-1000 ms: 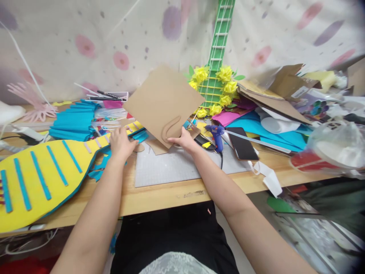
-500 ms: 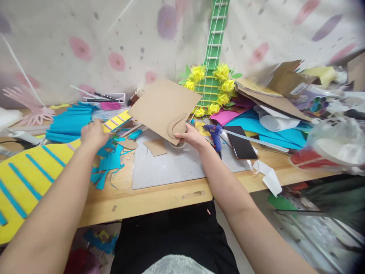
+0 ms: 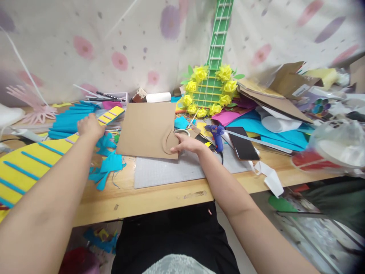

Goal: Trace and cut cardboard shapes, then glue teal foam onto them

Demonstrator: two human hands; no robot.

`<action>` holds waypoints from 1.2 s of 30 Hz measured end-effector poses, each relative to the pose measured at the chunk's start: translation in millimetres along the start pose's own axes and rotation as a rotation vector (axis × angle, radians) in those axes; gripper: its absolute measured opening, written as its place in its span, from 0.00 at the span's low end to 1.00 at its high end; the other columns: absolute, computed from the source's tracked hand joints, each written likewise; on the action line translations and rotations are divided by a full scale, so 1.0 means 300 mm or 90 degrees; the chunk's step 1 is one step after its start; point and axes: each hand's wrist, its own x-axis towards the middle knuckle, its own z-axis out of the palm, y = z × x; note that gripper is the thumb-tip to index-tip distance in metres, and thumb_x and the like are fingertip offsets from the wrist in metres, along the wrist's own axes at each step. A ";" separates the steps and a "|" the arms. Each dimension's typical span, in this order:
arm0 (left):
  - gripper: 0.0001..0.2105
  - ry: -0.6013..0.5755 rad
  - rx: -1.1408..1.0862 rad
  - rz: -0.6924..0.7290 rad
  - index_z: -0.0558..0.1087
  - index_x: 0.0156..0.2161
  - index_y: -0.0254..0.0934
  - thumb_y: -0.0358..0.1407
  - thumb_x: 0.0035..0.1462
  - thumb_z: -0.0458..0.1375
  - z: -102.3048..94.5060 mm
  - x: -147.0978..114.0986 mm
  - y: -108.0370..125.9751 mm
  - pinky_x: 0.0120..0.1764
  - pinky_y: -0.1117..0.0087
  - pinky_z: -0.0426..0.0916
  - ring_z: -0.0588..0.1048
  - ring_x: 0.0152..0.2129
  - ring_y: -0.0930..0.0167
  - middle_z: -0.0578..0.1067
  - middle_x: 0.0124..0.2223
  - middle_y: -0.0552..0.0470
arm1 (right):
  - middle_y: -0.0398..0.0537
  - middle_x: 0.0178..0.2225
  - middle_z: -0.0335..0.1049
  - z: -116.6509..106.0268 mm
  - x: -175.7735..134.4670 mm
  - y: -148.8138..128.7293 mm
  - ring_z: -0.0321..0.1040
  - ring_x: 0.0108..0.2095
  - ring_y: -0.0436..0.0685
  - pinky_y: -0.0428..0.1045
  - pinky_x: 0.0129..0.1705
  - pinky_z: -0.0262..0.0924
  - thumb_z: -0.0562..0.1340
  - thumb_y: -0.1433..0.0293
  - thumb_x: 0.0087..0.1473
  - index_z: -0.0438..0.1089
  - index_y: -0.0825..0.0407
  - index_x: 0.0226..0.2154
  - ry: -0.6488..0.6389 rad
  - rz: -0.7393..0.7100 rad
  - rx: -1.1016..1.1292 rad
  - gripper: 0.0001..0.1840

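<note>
Cardboard sheet (image 3: 146, 129), tilted up in the air a moment ago, now lies flat across the grey cutting mat (image 3: 171, 171). Our right hand (image 3: 186, 144) pinches its near right edge, while our left hand (image 3: 89, 126) has slid leftward, curled over the yellow foam guitar (image 3: 31, 167).

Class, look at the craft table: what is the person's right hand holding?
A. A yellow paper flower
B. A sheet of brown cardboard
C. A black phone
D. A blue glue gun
B: the right hand pinches the edge of the brown cardboard sheet, while the glue gun and phone lie untouched beside it.
</note>
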 end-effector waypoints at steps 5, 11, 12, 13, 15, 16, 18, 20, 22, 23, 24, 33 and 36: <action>0.25 0.087 -0.110 0.127 0.59 0.56 0.23 0.35 0.55 0.54 0.042 -0.053 0.084 0.54 0.58 0.56 0.62 0.54 0.57 0.65 0.56 0.34 | 0.45 0.32 0.71 0.022 0.007 -0.006 0.68 0.25 0.51 0.48 0.25 0.66 0.72 0.68 0.30 0.65 0.55 0.44 -0.058 0.034 -0.006 0.35; 0.20 0.103 -0.242 0.275 0.64 0.53 0.30 0.32 0.55 0.51 0.101 -0.184 0.205 0.56 0.61 0.56 0.63 0.53 0.60 0.67 0.54 0.39 | 0.47 0.35 0.71 0.055 0.033 -0.018 0.69 0.27 0.53 0.49 0.27 0.67 0.73 0.69 0.28 0.63 0.53 0.44 0.009 0.102 -0.065 0.37; 0.18 0.091 -0.260 0.282 0.65 0.52 0.30 0.32 0.55 0.51 0.114 -0.214 0.219 0.56 0.60 0.57 0.63 0.53 0.60 0.68 0.53 0.39 | 0.47 0.35 0.71 0.057 0.035 -0.021 0.69 0.28 0.53 0.49 0.26 0.67 0.73 0.68 0.28 0.63 0.53 0.43 0.008 0.105 -0.080 0.35; 0.18 0.074 -0.278 0.281 0.65 0.51 0.31 0.33 0.56 0.50 0.126 -0.245 0.233 0.55 0.60 0.58 0.64 0.53 0.60 0.68 0.52 0.38 | 0.48 0.36 0.71 0.060 0.036 -0.025 0.69 0.28 0.53 0.49 0.26 0.67 0.73 0.68 0.28 0.63 0.53 0.42 0.005 0.107 -0.099 0.35; 0.16 0.059 -0.316 0.294 0.66 0.50 0.32 0.34 0.57 0.49 0.151 -0.312 0.254 0.55 0.59 0.59 0.65 0.52 0.61 0.68 0.53 0.39 | 0.50 0.36 0.71 0.065 0.037 -0.034 0.69 0.26 0.54 0.51 0.25 0.67 0.73 0.67 0.29 0.62 0.54 0.41 0.004 0.113 -0.150 0.34; 0.16 0.049 -0.332 0.325 0.66 0.50 0.33 0.35 0.57 0.49 0.162 -0.345 0.263 0.55 0.60 0.59 0.65 0.53 0.61 0.68 0.53 0.40 | 0.51 0.35 0.71 0.068 0.038 -0.040 0.69 0.25 0.54 0.52 0.25 0.67 0.73 0.66 0.30 0.62 0.54 0.42 0.006 0.117 -0.181 0.34; 0.18 0.030 -0.360 0.396 0.66 0.51 0.32 0.37 0.57 0.51 0.182 -0.403 0.277 0.57 0.60 0.57 0.63 0.55 0.62 0.67 0.56 0.40 | 0.51 0.32 0.71 0.074 0.038 -0.051 0.68 0.23 0.55 0.52 0.24 0.66 0.73 0.65 0.31 0.62 0.55 0.43 0.009 0.126 -0.247 0.35; 0.20 -0.008 -0.368 0.480 0.66 0.52 0.32 0.40 0.56 0.52 0.198 -0.443 0.285 0.59 0.60 0.55 0.60 0.58 0.62 0.64 0.59 0.39 | 0.50 0.28 0.71 0.078 0.038 -0.062 0.67 0.21 0.55 0.52 0.24 0.65 0.73 0.61 0.31 0.62 0.55 0.44 0.010 0.131 -0.329 0.37; 0.22 -0.060 -0.364 0.540 0.64 0.54 0.33 0.41 0.57 0.52 0.212 -0.463 0.287 0.60 0.59 0.53 0.58 0.59 0.63 0.61 0.61 0.40 | 0.50 0.27 0.71 0.072 0.036 -0.073 0.68 0.21 0.54 0.51 0.26 0.64 0.72 0.57 0.32 0.62 0.55 0.45 0.018 0.132 -0.420 0.38; 0.23 -0.085 -0.357 0.556 0.63 0.56 0.33 0.42 0.57 0.51 0.218 -0.467 0.287 0.60 0.58 0.52 0.58 0.60 0.63 0.61 0.62 0.40 | 0.49 0.28 0.71 0.065 0.034 -0.077 0.68 0.21 0.54 0.51 0.27 0.64 0.71 0.56 0.33 0.62 0.55 0.46 0.025 0.131 -0.464 0.38; 0.24 -0.105 -0.348 0.565 0.63 0.56 0.33 0.43 0.58 0.50 0.223 -0.468 0.287 0.60 0.57 0.50 0.57 0.60 0.62 0.61 0.62 0.40 | 0.49 0.29 0.72 0.053 0.032 -0.079 0.68 0.22 0.54 0.50 0.29 0.64 0.70 0.55 0.36 0.63 0.54 0.46 0.037 0.126 -0.502 0.36; 0.27 -0.133 -0.324 0.549 0.62 0.58 0.33 0.45 0.57 0.51 0.232 -0.437 0.274 0.62 0.56 0.46 0.54 0.62 0.63 0.60 0.63 0.40 | 0.50 0.46 0.68 -0.045 0.008 -0.031 0.66 0.46 0.58 0.49 0.42 0.59 0.61 0.63 0.50 0.70 0.50 0.41 0.259 0.058 -0.737 0.15; 0.27 -0.127 -0.332 0.507 0.62 0.58 0.32 0.44 0.57 0.51 0.232 -0.417 0.255 0.61 0.58 0.48 0.55 0.62 0.63 0.59 0.63 0.40 | 0.53 0.49 0.66 -0.030 0.017 -0.017 0.65 0.47 0.61 0.50 0.42 0.59 0.60 0.63 0.51 0.67 0.50 0.46 0.265 0.041 -0.789 0.19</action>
